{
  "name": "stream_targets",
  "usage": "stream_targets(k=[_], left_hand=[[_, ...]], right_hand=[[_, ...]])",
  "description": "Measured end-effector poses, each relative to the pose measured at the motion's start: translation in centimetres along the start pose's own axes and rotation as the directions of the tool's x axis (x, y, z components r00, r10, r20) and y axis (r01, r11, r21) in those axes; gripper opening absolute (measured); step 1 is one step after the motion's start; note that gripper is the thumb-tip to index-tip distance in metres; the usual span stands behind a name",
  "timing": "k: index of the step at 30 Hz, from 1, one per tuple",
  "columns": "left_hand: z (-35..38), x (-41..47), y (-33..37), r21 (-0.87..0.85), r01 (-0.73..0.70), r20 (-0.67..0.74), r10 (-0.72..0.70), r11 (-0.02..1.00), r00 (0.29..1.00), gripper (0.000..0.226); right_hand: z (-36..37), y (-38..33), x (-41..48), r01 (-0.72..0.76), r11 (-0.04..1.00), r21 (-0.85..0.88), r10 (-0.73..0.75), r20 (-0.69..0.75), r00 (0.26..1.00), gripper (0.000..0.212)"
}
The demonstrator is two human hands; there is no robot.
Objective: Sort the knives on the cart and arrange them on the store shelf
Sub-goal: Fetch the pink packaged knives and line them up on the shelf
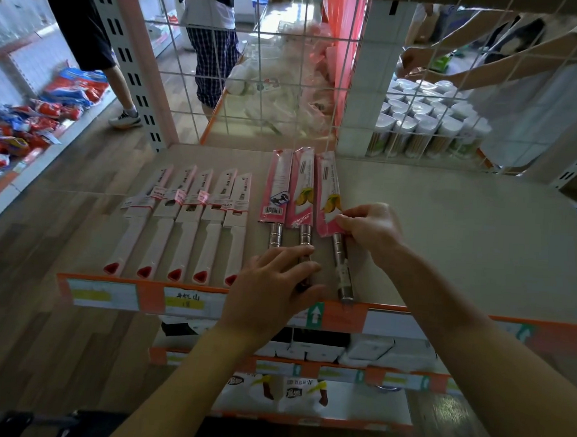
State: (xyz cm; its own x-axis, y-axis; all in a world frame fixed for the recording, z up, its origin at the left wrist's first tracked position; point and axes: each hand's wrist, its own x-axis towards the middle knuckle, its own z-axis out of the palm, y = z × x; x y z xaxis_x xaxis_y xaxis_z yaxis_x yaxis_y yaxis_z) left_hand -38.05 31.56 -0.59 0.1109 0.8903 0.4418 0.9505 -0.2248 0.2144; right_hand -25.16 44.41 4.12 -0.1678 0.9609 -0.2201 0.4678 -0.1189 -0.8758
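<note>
On the shelf (447,226), five white-handled knives (186,226) lie side by side near its left edge, handles toward the front edge. Just right of them lie three pink-sleeved knives (304,185) with steel handles. The left hand (270,284) lies flat, fingers nearly straight, over the handles of the left two. The right hand (368,227) pinches the rightmost knife (341,264) by its sleeve's lower corner; that knife's handle end reaches the front edge.
</note>
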Motion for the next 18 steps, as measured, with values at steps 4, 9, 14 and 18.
stream_targets(k=[4,9,14,18], left_hand=[[-0.06,0.04,0.00,0.017,-0.015,-0.024,0.016,1.000,1.000,0.043],[-0.06,0.05,-0.06,0.000,-0.030,-0.039,0.030,1.000,0.999,0.057],[0.06,0.02,-0.07,-0.002,-0.027,-0.037,0.027,1.000,0.999,0.054],[-0.05,-0.04,0.02,0.008,-0.028,-0.041,0.028,1.000,0.999,0.054]], right_hand=[[0.01,0.14,0.00,-0.012,1.000,0.018,0.013,-0.008,1.000,0.003],[-0.20,0.56,0.29,-0.043,0.997,0.056,0.045,-0.021,0.999,0.007],[-0.04,0.33,0.29,-0.054,0.996,0.066,0.055,-0.018,0.998,0.003],[-0.09,0.20,-0.08,0.008,0.997,-0.074,-0.010,-0.031,0.999,0.018]])
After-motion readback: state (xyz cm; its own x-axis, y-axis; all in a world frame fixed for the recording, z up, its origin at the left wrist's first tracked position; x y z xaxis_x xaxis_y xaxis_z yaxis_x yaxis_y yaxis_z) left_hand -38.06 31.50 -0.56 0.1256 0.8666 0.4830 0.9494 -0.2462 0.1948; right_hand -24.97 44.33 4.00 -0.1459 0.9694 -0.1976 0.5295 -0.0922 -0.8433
